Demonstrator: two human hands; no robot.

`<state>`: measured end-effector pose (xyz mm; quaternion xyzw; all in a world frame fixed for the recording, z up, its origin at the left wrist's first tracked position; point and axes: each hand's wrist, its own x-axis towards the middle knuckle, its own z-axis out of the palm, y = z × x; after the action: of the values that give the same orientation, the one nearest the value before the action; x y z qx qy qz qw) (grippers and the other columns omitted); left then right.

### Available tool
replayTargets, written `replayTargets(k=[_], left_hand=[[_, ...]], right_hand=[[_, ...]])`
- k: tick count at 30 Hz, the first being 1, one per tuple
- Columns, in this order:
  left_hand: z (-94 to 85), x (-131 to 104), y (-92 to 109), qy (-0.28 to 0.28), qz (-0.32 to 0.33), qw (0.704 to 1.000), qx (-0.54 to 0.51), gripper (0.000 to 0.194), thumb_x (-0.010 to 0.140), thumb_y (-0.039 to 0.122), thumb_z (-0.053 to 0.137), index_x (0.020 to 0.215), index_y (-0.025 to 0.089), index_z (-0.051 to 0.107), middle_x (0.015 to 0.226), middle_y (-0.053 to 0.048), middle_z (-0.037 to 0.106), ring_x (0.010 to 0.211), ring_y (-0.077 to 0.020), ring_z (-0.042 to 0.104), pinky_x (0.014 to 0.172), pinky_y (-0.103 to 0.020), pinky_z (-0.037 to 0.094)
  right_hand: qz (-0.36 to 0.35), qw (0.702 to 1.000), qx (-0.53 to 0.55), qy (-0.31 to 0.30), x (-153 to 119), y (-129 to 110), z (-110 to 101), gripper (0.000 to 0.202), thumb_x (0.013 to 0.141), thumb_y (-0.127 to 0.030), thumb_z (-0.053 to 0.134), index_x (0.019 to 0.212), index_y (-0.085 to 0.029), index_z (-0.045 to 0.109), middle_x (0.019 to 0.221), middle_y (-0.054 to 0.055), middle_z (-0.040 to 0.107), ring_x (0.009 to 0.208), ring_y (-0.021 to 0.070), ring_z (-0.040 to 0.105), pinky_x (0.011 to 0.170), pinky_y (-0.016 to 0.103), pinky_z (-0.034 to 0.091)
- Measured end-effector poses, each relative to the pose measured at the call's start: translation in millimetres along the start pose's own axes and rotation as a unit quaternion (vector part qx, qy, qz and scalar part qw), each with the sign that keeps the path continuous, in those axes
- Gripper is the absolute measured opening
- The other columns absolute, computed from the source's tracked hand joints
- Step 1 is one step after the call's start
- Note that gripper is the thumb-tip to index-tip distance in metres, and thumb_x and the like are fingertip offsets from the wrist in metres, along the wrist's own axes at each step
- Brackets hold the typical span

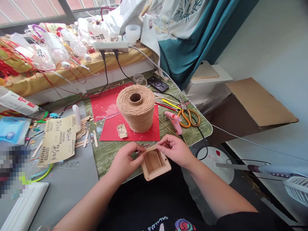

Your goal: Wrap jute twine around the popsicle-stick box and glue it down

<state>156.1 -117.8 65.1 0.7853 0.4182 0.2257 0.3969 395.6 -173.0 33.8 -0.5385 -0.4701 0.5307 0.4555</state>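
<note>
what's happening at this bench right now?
A person pinches the far edge of a small wooden box between the fingertips of the left hand and right hand, held at the near table edge. Beyond it, a big twine spool stands on red sheets; a pink glue gun and scissors lie to the right.

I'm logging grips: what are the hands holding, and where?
The left hand and right hand hold a small wooden stick box by its far rim's two ends.
</note>
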Motion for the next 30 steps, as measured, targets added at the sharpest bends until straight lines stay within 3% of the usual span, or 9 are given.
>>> replayTargets(k=[5,8,12,17,27,30], left_hand=[[0.5,-1.4,-5.1,-0.007,-0.027,0.999,-0.029,0.012,0.092,0.034,0.070,0.096,0.022,0.072,0.099,-0.005,0.077,0.093,-0.0233,0.073,0.086,-0.039,0.058],[1.3,-2.6,-15.5,-0.021,-0.034,0.996,-0.076,0.019,0.092,0.039,0.073,0.100,0.023,0.074,0.104,-0.007,0.078,0.097,-0.0242,0.074,0.089,-0.041,0.060],[2.1,-6.8,-34.2,-0.031,-0.017,0.989,-0.147,0.026,0.092,0.041,0.074,0.110,0.022,0.076,0.113,-0.010,0.078,0.105,-0.0260,0.074,0.095,-0.044,0.061],[1.1,-13.2,-50.0,-0.034,0.006,0.991,-0.132,0.025,0.095,0.040,0.071,0.111,0.023,0.078,0.114,-0.010,0.079,0.107,-0.0258,0.075,0.099,-0.044,0.061],[5.8,-16.0,-53.8,0.014,0.047,0.993,-0.110,0.018,0.098,0.037,0.068,0.105,0.025,0.080,0.108,-0.009,0.081,0.101,-0.0250,0.077,0.094,-0.042,0.062],[4.6,-14.5,-49.5,0.007,0.031,0.992,-0.118,0.020,0.097,0.038,0.069,0.105,0.024,0.079,0.110,-0.010,0.081,0.104,-0.0257,0.076,0.096,-0.043,0.062]], right_hand=[[-0.017,0.998,0.035,-0.059,11.1,8.2,-14.7,0.034,0.088,-0.049,0.079,0.096,-0.018,0.068,0.086,0.002,0.069,0.076,0.0140,0.064,0.074,0.028,0.051],[-0.027,0.997,0.041,-0.061,14.7,14.0,-16.6,0.033,0.089,-0.049,0.079,0.095,-0.018,0.068,0.083,0.000,0.066,0.072,0.0125,0.060,0.070,0.026,0.048],[-0.029,0.996,0.046,-0.065,17.4,19.6,-16.3,0.039,0.089,-0.051,0.078,0.107,-0.019,0.068,0.074,-0.004,0.060,0.064,0.0111,0.053,0.062,0.024,0.044],[-0.028,0.996,0.057,-0.070,19.8,25.4,-18.1,0.037,0.088,-0.053,0.079,0.099,-0.018,0.072,0.085,0.002,0.070,0.073,0.0135,0.063,0.070,0.027,0.050],[-0.058,0.997,0.027,-0.048,25.3,28.9,-18.2,0.038,0.086,-0.055,0.080,0.084,-0.018,0.072,0.081,0.003,0.069,0.072,0.0150,0.061,0.071,0.029,0.051],[-0.051,0.996,0.041,-0.055,24.7,29.5,-17.6,0.038,0.086,-0.055,0.080,0.091,-0.018,0.073,0.079,0.002,0.068,0.069,0.0136,0.060,0.068,0.027,0.050]])
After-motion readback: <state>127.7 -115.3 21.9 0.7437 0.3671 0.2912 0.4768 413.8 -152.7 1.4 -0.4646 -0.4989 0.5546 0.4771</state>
